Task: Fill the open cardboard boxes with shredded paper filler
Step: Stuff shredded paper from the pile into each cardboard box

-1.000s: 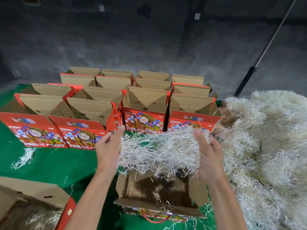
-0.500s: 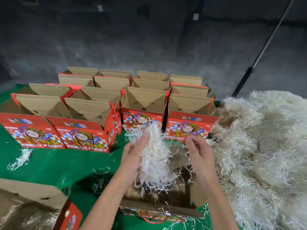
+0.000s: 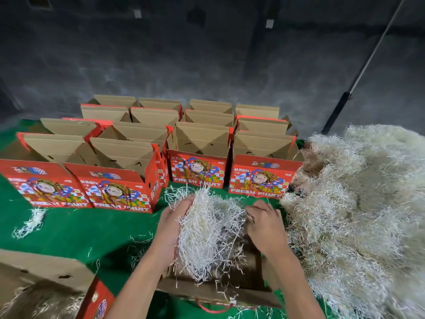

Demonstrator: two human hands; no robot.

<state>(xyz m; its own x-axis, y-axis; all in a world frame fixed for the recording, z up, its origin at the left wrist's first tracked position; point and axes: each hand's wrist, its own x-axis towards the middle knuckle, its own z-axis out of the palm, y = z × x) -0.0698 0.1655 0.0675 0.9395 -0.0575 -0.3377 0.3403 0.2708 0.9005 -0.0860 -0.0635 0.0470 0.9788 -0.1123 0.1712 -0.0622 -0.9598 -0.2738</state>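
Over near box (image 3: 220, 288): wad of shredded paper (image 3: 207, 236), previously stretched wide, now bunched and lowered; left hand (image 3: 171, 229) cupping it, right hand (image 3: 264, 226) pressing with curled fingers. Filling underway.

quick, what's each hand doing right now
Left hand: holding a clump of shredded paper over the open box.
Right hand: fingers curled into the same clump.

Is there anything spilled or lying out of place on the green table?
Yes. A small clump of shredded paper lies alone on the green table, left of the hands, outside any box. Loose strands are also scattered near the left hand.
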